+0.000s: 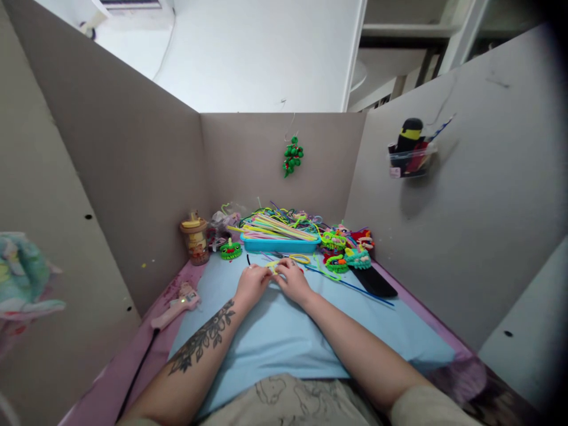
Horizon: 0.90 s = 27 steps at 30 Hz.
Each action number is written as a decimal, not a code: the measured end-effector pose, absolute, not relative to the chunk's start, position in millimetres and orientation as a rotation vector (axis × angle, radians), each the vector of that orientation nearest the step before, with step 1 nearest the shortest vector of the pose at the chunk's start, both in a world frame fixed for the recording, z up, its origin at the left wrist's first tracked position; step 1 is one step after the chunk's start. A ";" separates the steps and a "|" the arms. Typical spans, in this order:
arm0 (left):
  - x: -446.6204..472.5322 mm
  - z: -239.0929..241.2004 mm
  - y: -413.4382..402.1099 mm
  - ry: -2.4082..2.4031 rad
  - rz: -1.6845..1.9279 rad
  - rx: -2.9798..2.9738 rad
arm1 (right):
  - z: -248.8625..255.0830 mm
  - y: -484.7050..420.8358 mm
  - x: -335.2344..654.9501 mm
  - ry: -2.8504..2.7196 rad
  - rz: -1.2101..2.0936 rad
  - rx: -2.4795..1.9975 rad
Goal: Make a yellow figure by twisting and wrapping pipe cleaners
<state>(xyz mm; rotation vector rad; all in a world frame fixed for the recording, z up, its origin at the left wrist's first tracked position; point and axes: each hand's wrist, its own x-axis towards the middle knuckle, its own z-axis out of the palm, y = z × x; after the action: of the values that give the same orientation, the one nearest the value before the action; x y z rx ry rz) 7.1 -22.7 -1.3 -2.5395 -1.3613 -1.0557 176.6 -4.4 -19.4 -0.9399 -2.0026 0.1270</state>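
My left hand and my right hand meet over the blue cloth. Between their closed fingertips is a small pale-yellow pipe cleaner piece, mostly covered by the fingers, so its shape is unclear. A short dark stem pokes up beside my left hand; whether it is held I cannot tell. Just beyond the hands lie scissors with yellow handles. To the right of my right hand, a long dark-blue pipe cleaner stretches across the cloth.
Behind the hands, a blue tray is heaped with pipe cleaners. Finished fuzzy crafts and a black flat object sit at right. On the left are a green craft, a lidded cup and a pink glue gun. Grey panels enclose the table.
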 end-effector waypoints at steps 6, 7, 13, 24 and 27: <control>6.2 0.3 -21.1 -1.321 -1.044 -2.491 | -11.5 -13.9 175.5 -2.044 -0.120 -1.008; 6.3 0.4 -21.4 -1.326 -1.042 -2.485 | -11.2 -14.6 175.4 -2.049 -0.131 -1.010; 7.4 3.5 -25.0 -1.350 -0.945 -2.427 | -11.0 -15.4 177.3 -2.049 -0.165 -0.986; 2.3 11.0 -20.5 -1.280 -0.749 -2.524 | -12.7 -8.4 180.4 -2.161 -0.401 -1.014; 1.1 9.1 -20.3 -1.356 -0.945 -2.473 | -11.3 -5.2 187.0 -2.019 -0.342 -1.035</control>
<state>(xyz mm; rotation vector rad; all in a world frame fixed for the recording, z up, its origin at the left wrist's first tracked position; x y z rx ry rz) 1.1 -20.3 9.1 -2.4731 -1.3561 -0.9448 187.0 -5.2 -11.3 -1.0350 -2.0194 -0.3422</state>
